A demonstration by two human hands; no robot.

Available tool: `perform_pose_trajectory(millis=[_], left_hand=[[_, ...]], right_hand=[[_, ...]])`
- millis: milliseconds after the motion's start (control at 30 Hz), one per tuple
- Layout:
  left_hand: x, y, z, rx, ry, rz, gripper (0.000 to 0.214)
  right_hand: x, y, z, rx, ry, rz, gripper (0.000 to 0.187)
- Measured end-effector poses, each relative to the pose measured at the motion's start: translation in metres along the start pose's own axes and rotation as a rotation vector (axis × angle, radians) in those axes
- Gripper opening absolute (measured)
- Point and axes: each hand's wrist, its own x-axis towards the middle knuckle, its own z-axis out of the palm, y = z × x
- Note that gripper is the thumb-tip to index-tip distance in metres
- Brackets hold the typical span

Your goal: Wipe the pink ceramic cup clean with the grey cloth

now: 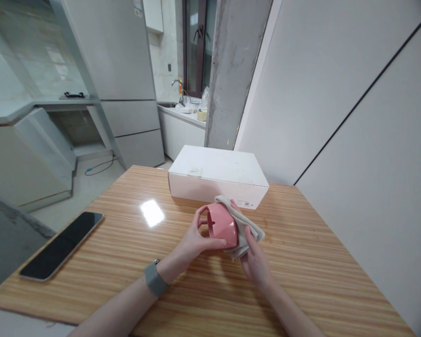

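Note:
A small pink bowl is held on its side just above the wooden table, near the middle. My left hand grips it from the left, thumb under the bowl and fingers over the rim. My right hand presses a beige cloth against the right side of the bowl. A grey watch band sits on my left wrist.
A white cardboard box lies just behind the bowl. A dark phone rests screen-up near the table's left edge. The white wall runs along the right side. A fridge, a counter and a sink stand in the background.

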Motion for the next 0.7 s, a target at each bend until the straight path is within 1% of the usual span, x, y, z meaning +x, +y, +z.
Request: perform_pose_trajectory(millis=[167, 267, 333, 400, 467, 533, 633, 700], left_hand=[[-0.001, 0.006, 0.001, -0.063, -0.019, 0.013, 0.108], [-0.001, 0.007, 0.0, -0.095, -0.014, 0.027, 0.106], [-0.001, 0.008, -0.001, -0.104, -0.02, 0.051, 0.098], [-0.002, 0.009, -0.003, -0.117, -0.034, 0.071, 0.083], [-0.003, 0.011, -0.005, -0.167, -0.078, 0.05, 0.07], [-0.004, 0.011, -0.006, -0.249, -0.143, -0.007, 0.064], [-0.004, 0.012, -0.007, -0.336, -0.176, -0.07, 0.07], [-0.004, 0.012, -0.007, -0.343, -0.171, -0.087, 0.078]], right_hand=[[-0.003, -0.004, 0.005, -0.02, 0.014, 0.019, 0.054], [-0.004, 0.0, 0.003, -0.042, 0.018, 0.016, 0.055], [-0.006, 0.005, -0.002, -0.078, 0.016, 0.002, 0.051], [-0.009, 0.008, -0.007, -0.136, -0.004, -0.017, 0.046], [-0.012, 0.009, -0.012, -0.212, -0.048, -0.033, 0.043], [-0.015, 0.008, -0.014, -0.303, -0.099, -0.064, 0.043], [-0.017, 0.005, -0.014, -0.4, -0.131, -0.107, 0.041], [-0.016, 0.006, -0.014, -0.367, -0.104, -0.097, 0.04]])
